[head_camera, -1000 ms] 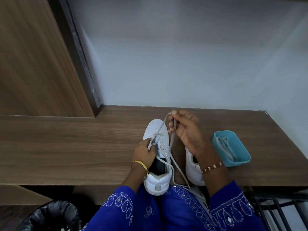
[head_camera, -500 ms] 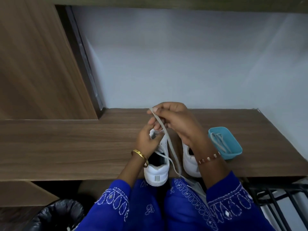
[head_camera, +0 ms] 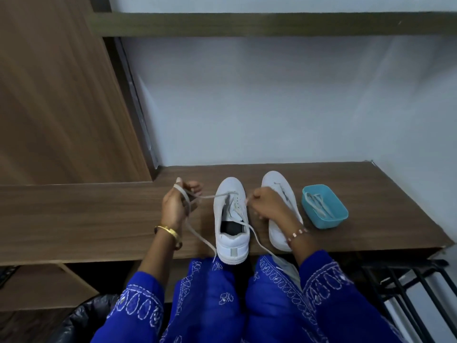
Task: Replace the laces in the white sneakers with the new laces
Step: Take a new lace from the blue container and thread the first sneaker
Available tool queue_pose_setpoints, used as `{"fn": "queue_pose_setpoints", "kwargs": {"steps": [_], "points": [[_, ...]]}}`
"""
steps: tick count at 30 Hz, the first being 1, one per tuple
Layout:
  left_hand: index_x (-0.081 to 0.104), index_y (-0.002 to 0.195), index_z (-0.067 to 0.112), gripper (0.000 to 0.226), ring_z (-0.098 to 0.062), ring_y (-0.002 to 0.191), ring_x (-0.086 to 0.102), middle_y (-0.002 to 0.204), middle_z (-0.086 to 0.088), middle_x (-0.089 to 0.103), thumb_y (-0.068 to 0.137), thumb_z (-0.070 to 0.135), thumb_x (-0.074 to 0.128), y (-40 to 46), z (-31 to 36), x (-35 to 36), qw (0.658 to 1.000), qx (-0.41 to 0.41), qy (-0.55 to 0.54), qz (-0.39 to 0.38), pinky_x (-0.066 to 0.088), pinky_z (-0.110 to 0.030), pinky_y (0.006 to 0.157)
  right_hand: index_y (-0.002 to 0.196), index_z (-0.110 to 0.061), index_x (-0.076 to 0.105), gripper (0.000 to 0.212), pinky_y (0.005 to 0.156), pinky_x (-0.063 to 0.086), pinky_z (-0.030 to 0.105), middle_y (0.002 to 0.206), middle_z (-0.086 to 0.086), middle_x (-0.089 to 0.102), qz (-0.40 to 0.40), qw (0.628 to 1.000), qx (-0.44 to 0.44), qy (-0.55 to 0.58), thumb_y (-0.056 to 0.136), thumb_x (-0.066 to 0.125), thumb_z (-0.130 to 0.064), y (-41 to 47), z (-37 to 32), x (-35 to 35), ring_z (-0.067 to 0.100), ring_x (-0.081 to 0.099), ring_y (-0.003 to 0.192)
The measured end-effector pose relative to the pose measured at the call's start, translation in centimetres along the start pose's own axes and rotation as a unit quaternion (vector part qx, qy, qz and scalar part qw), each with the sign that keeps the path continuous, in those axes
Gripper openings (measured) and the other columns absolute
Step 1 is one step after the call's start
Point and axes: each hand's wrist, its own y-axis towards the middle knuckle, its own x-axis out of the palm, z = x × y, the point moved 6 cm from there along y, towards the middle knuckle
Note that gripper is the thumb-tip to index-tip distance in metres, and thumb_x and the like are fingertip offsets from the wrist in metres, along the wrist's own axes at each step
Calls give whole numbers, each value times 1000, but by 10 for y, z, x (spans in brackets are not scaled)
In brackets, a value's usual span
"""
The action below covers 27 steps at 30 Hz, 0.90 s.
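**Lace Drawn Out Both Ways Across a White Sneaker**

You sit at a wooden counter (head_camera: 74, 219) with two white sneakers side by side, toes pointing to 12 o'clock. Your left hand (head_camera: 176, 206) is out at 9 o'clock from the near sneaker (head_camera: 231, 219), its grip curled round one end of the lace (head_camera: 206, 196), which loops over the fingers and trails back toward 6 o'clock, off the counter edge. From that hand the lace runs taut to the sneaker's front eyelets. Your right hand (head_camera: 268, 209) sits at 3 o'clock from the same shoe, its grip pinched on the other end of the lace close beside the eyelets; that end also falls away toward 6 o'clock onto your blue embroidered clothing (head_camera: 272, 305). This wrist lies over the second sneaker (head_camera: 278, 186), hiding much of it. At 3 o'clock from the pair stands a small teal tub (head_camera: 331, 219) with more laces (head_camera: 317, 201) lying loose inside. A gold bangle (head_camera: 169, 232) circles your left wrist, a beaded bracelet (head_camera: 298, 233) your right. A black bin bag (head_camera: 81, 320) shows at 7 o'clock, below the counter.
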Motion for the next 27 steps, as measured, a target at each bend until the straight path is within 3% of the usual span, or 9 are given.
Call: {"fn": "queue_pose_setpoints", "kwargs": {"steps": [3,6,10,13,18,20,22,24,27], "points": [[62,92,11,46,-19,94,60,103,-8,64,99,42,28,-3,-17,-15,998,-60,18,-25,50,-37,75,59,-9,41,29,57,37,29,67,13,52,-13,993,50,-105,86,50,-11,8,49,40,24,49,56],[62,89,11,49,-20,93,59,100,-7,64,99,42,27,-4,-26,-27,997,-78,26,1,49,-36,76,69,-6,56,19,69,41,31,86,19,63,8,992,69,-105,84,51,-16,5,70,60,32,60,85],[60,88,6,44,-20,75,64,79,-7,70,100,36,30,-7,-33,-28,994,-105,4,-6,49,-33,71,53,-13,37,32,66,38,33,62,6,47,34,994,59,-80,82,51,-14,2,64,57,28,54,76],[59,99,1,26,-16,57,67,73,-7,71,98,17,38,-9,-44,-30,987,-150,45,-16,53,-26,55,59,-8,49,24,67,44,34,59,5,53,53,996,46,60,82,53,-12,-4,43,36,19,51,62],[55,110,6,21,-13,34,55,97,-11,61,94,7,42,-14,-56,-40,963,-215,161,-4,49,-21,41,74,-6,60,26,58,43,21,59,1,61,47,958,7,283,91,56,-25,-17,-5,-18,9,54,53],[52,113,9,22,-14,37,55,100,-14,57,93,4,42,-14,-53,-40,959,-221,178,-6,47,-19,37,70,-8,58,27,56,46,22,55,1,60,46,935,-10,353,91,57,-24,-21,-20,-37,11,54,51],[48,113,12,27,-17,51,55,87,-14,56,92,-2,39,-12,-47,-39,952,-214,218,-7,42,-15,36,71,-9,61,25,58,49,23,55,1,60,42,921,-31,387,92,56,-21,-26,-33,-51,11,56,51],[51,105,12,24,-16,60,48,81,-14,55,91,-4,39,-9,-40,-33,939,-181,292,-16,36,-12,33,76,-9,65,21,61,50,25,56,2,60,36,915,-49,398,92,55,-18,-30,-41,-59,12,57,54],[49,69,14,29,-13,57,40,66,-6,48,89,-5,40,-3,-38,-20,915,-121,384,-34,35,-14,42,88,-9,68,15,59,49,24,58,3,60,18,916,-56,397,91,56,-17,-35,-45,-60,12,54,53]]}}
